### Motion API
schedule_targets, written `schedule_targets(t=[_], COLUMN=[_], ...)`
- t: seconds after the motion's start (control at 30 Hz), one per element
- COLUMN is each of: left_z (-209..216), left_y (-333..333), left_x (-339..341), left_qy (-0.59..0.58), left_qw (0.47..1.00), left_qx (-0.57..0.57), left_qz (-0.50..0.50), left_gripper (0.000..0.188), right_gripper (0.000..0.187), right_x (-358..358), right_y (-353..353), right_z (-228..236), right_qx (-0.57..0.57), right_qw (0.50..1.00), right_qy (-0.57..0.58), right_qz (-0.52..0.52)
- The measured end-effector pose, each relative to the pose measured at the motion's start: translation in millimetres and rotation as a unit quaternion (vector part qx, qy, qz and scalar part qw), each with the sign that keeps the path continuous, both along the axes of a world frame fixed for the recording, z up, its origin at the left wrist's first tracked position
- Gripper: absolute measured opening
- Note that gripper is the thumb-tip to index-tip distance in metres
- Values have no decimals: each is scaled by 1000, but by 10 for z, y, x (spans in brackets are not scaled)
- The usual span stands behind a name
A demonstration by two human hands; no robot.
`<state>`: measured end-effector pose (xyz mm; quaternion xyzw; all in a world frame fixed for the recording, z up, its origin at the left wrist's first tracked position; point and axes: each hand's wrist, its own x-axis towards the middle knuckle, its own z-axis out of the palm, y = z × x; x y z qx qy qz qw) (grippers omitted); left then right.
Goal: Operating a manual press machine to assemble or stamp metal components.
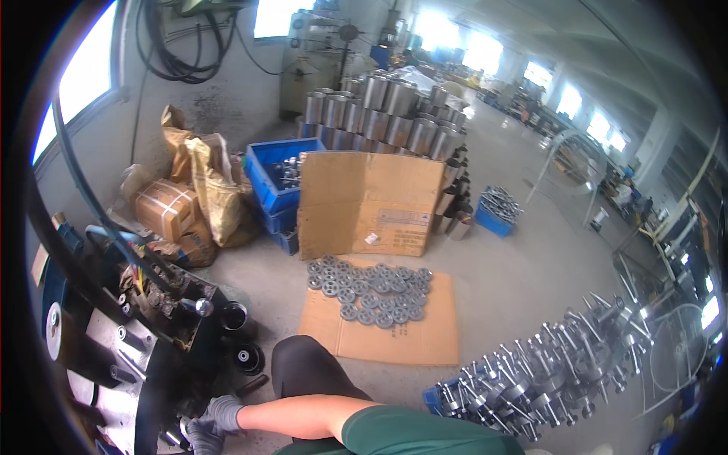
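Note:
A bare forearm with a green sleeve reaches from the lower edge toward the left. It ends in my right hand [222, 413], in a grey glove, low against the foot of a dark machine [152, 334]. Just below it a second grey glove, my left hand [194, 437], shows only in part at the frame's bottom. Both hands sit close together by the machine's base, fingers curled. What they hold is hidden in shadow. My knee in black trousers [303, 368] is bent beside them. Two black round parts [241, 337] lie on the floor just above the hands.
A flat cardboard sheet [425, 334] on the floor carries several grey metal wheels [369, 292]. Behind it stand an upright cardboard panel [368, 205], blue crates [273, 182], stacked metal cylinders [387, 114], sacks and boxes [189, 205]. Shafted metal parts [546, 371] are piled at right.

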<state>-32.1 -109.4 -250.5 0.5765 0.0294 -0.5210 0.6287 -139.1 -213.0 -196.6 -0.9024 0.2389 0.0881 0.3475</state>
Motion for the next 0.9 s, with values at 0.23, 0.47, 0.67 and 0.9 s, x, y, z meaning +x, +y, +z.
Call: schedule_targets(t=[0.23, 0.47, 0.67, 0.9], left_z=[-1953, -2152, -782, -376], left_y=[308, 373, 147, -84], left_x=[1673, 856, 58, 56], left_qy=[-37, 60, 57, -3], left_qw=[968, 987, 986, 985], left_qx=[-206, -135, -113, -19], left_qz=[135, -67, -106, 174], left_gripper=[40, 58, 72, 48], right_gripper=[27, 28, 31, 26], right_x=[429, 49, -236, -217], right_y=[405, 398, 274, 359], right_z=[-192, -185, -19, -227], right_qx=[-83, -21, -29, -37], right_qw=[992, 996, 996, 980], right_qy=[-96, -88, -69, -143], right_qz=[25, 19, -39, 131])
